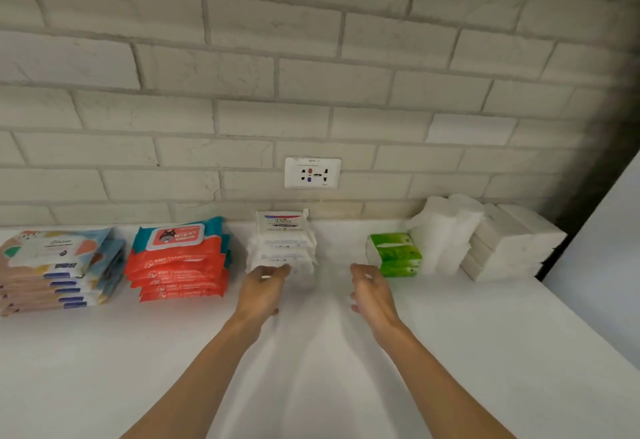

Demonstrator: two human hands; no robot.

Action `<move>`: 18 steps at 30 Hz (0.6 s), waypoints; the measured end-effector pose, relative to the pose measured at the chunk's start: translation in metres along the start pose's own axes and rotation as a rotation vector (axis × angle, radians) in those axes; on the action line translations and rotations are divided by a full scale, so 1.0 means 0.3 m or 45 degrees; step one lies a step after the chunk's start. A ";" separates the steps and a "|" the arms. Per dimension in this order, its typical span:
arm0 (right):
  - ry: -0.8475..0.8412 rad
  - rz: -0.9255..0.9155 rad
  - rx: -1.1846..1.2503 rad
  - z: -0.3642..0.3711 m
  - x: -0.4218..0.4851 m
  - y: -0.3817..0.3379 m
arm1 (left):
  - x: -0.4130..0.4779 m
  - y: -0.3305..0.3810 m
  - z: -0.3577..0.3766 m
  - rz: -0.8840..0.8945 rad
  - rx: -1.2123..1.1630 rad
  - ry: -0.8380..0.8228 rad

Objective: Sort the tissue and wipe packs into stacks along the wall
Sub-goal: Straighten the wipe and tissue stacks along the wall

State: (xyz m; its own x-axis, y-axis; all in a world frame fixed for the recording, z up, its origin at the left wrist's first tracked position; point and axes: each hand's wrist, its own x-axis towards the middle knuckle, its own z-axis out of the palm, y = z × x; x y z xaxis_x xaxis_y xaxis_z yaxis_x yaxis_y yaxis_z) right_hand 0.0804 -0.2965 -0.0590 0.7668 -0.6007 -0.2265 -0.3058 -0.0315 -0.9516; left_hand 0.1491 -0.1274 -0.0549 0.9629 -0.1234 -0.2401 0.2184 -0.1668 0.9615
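Observation:
Along the brick wall stand several stacks on the white counter. From the left: pastel patterned wipe packs, red baby wipe packs, white Dove wipe packs, green tissue packs, white rolled packs and white tissue bricks. My left hand touches the lower front of the Dove stack with curled fingers; whether it grips a pack is unclear. My right hand hovers with fingers apart and nothing in it, just left of the green stack.
A white wall socket plate sits above the Dove stack. The counter ends at the right against a pale panel. A dark corner lies behind the white tissue bricks.

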 end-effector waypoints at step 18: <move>0.110 0.000 -0.040 -0.407 0.154 0.103 | -0.045 0.017 0.443 -0.004 0.171 -0.255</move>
State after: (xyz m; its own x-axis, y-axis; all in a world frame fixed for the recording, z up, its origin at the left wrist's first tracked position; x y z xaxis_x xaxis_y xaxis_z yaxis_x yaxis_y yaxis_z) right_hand 0.0375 -0.4228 -0.0735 0.7156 -0.6673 -0.2066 -0.3246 -0.0559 -0.9442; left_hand 0.1161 -0.2566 -0.0645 0.9087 -0.3119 -0.2776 0.1853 -0.2943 0.9376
